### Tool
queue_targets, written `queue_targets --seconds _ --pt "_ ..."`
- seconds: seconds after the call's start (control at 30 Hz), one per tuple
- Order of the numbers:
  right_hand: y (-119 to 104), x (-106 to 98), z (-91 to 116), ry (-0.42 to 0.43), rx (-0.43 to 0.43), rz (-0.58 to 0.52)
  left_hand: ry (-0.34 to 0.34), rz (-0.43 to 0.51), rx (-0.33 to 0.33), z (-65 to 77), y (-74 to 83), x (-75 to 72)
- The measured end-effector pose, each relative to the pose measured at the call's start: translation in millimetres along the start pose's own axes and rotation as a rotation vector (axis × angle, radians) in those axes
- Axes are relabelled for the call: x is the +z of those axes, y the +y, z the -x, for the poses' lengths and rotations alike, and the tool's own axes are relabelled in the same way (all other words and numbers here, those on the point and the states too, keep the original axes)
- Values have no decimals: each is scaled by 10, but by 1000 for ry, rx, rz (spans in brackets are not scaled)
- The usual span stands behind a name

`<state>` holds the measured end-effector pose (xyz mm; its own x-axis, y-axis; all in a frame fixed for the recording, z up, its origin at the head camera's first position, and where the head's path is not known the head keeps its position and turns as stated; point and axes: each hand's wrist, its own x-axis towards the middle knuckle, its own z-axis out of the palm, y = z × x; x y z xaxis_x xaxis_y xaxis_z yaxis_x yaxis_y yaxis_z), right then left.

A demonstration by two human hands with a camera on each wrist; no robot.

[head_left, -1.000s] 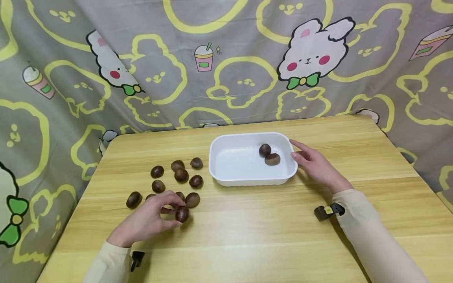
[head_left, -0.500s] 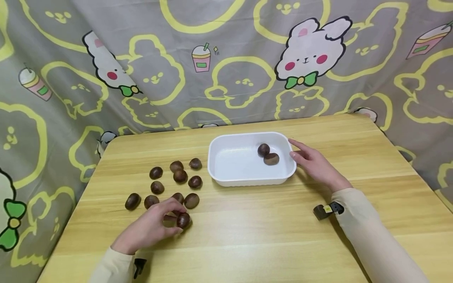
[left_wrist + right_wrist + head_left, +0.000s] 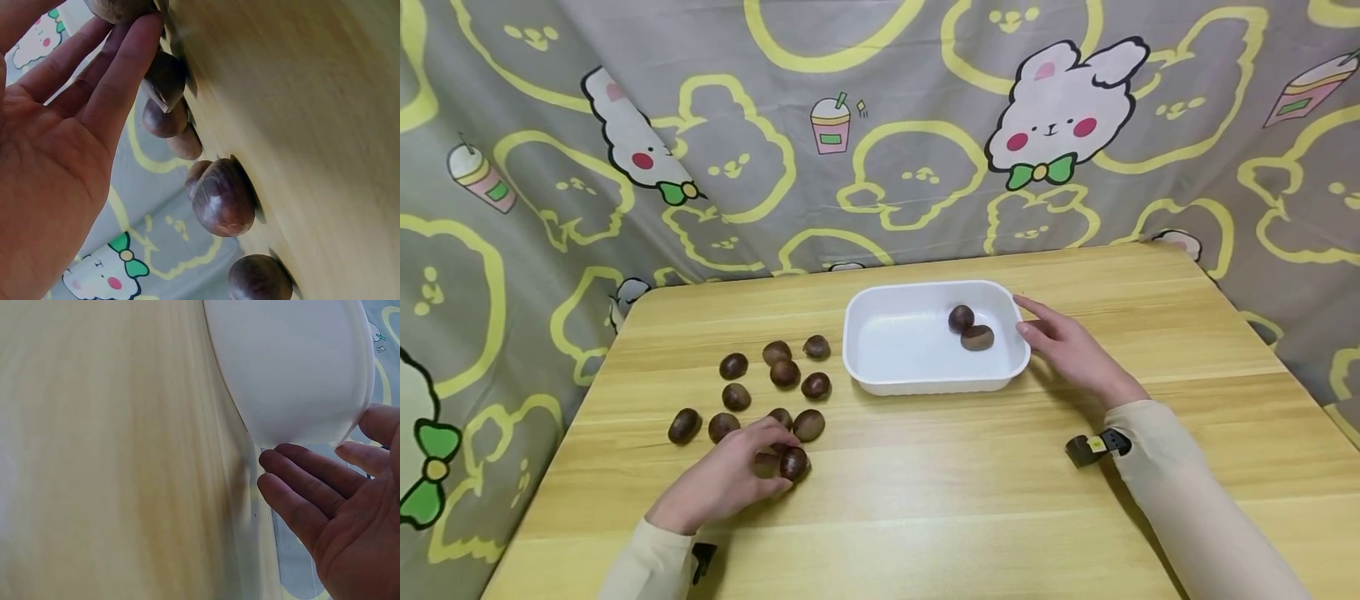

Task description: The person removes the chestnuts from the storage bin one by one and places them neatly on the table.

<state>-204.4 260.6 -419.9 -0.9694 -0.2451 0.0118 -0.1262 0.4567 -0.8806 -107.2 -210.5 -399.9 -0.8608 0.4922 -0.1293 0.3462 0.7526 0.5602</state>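
My left hand [image 3: 730,477] pinches a chestnut [image 3: 793,464] between thumb and fingers at the near side of a group of chestnuts; in the left wrist view that chestnut [image 3: 119,9] shows only at the top edge. Just beyond the fingers lie two more, one partly hidden chestnut [image 3: 781,417] and a lighter brown chestnut [image 3: 808,426]. My right hand [image 3: 1071,350] rests at the right end of a white plastic tray [image 3: 936,387], touching its rim and side. Seen from the right wrist, its fingers [image 3: 306,478] are nearly straight against the tray. Two chestnuts [image 3: 977,337] sit inside the tray.
Several other chestnuts [image 3: 785,374] are scattered on the wooden table [image 3: 970,508] left of the tray. A grey patterned curtain [image 3: 910,100] hangs behind the table and along its sides.
My left hand has shifted slightly right and toward me with the pinched chestnut, uncovering a chestnut behind it. The right hand and the tray stay where they were.
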Motion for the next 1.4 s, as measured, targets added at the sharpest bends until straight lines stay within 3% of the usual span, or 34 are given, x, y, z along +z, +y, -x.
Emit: queue_targets --seconds 0.17,0.33,0.6,0.77,0.9,1.0,1.23,1.4 --pt "4 6 0 -2 1 -1 44 -20 41 28 8 -22" --pt "2 8 -2 -1 5 -2 100 -29 83 36 20 -139" --pt "-8 7 -9 -5 3 -6 152 72 89 -114 136 -324" --pt "-9 1 -1 -5 14 3 203 143 129 -331 259 -414" --pt "-6 -7 3 -4 14 7 219 151 141 -540 445 -492" --pt "-2 -11 3 -3 16 7 214 155 179 -743 608 -532" --pt "-3 0 -1 -10 12 10 171 181 354 -1250 944 -552" --pt "-19 5 2 -7 13 22 148 191 357 -1589 1038 -511"
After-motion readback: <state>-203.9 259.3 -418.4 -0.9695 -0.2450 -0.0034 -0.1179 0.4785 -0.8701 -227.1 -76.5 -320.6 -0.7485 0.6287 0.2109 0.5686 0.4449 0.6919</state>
